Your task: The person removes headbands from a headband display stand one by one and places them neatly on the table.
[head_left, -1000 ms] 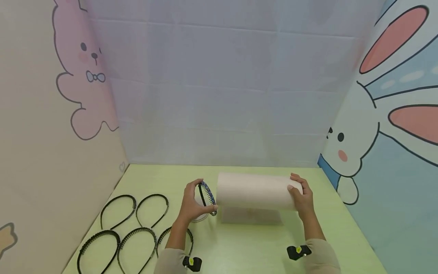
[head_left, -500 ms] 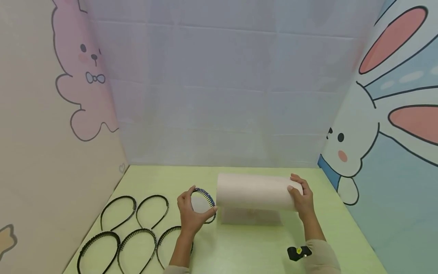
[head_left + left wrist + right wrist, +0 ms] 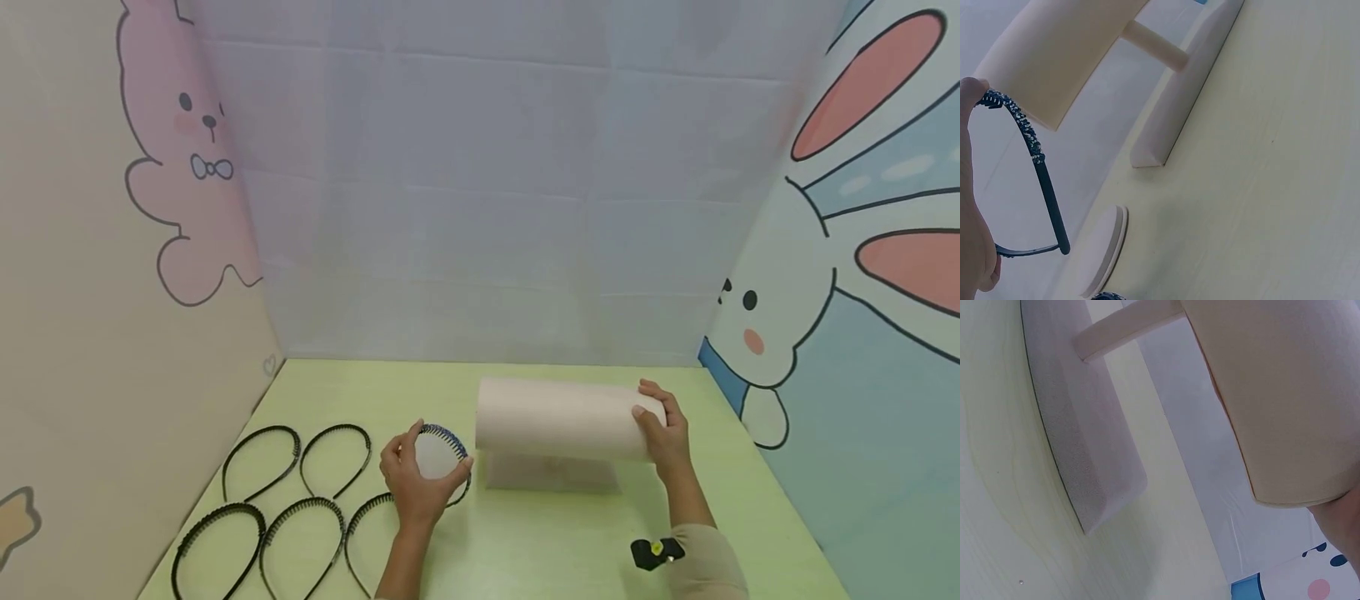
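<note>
My left hand (image 3: 420, 483) pinches a dark headband (image 3: 450, 440) with teeth and blue-speckled decoration along its top. In the left wrist view the headband (image 3: 1050, 197) is near the left end of a thick cream roll (image 3: 1060, 53), and I see a gap between them low down. My right hand (image 3: 666, 429) grips the right end of this roll (image 3: 558, 417), which stands on a short post (image 3: 1129, 331) above a long pale base (image 3: 551, 473). Behind the headband, in the head view, a white disc (image 3: 437, 456) lies on the table.
Several black toothed headbands (image 3: 217, 510) lie in two rows on the left of the pale green table (image 3: 540, 550). A pale curtain (image 3: 495, 208) hangs at the back, with cartoon-printed walls (image 3: 885, 392) on either side.
My left hand has come down and nearer, and the headband in it has turned from nearly edge-on to a wider, rounder view. My right hand and the roll stay in place.
</note>
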`<control>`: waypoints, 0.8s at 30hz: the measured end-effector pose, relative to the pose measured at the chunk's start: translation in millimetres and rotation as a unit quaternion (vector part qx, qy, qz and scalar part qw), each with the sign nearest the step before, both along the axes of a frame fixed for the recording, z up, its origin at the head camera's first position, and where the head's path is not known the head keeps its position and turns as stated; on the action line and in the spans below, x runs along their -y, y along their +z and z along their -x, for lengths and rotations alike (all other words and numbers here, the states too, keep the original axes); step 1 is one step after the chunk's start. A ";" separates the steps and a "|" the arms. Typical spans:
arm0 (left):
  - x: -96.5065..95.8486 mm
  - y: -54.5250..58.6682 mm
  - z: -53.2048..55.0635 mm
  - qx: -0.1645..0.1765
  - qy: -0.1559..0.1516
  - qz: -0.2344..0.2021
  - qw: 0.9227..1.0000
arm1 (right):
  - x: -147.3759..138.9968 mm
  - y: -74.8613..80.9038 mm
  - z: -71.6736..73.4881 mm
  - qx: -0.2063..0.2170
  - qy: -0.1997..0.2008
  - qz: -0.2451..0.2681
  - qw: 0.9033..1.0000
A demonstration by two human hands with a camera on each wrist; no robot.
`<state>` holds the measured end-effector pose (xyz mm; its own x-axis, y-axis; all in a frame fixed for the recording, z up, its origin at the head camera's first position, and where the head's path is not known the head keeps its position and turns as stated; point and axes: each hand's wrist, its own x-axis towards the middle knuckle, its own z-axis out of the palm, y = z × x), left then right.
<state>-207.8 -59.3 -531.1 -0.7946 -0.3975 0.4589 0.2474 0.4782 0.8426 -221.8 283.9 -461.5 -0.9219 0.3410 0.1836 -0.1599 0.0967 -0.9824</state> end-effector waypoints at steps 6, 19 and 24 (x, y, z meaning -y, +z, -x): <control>-4.3 -2.4 -6.9 0.015 0.045 0.023 0.999 | -5.0 -8.2 5.8 0.001 -0.004 0.001 1.000; -17.4 -8.1 -20.3 0.047 0.108 0.059 0.991 | -6.4 -10.3 6.4 -0.001 -0.003 -0.003 1.000; -22.6 -12.5 -24.2 0.079 0.108 0.056 0.989 | 1.2 2.0 -2.1 -0.007 -0.002 -0.004 1.000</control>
<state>-183.7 -36.7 -543.7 -0.7624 -0.5194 0.3858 -0.0018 0.5980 0.8015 -219.8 282.7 -459.4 -0.9177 0.3438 0.1992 -0.1730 0.1056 -0.9792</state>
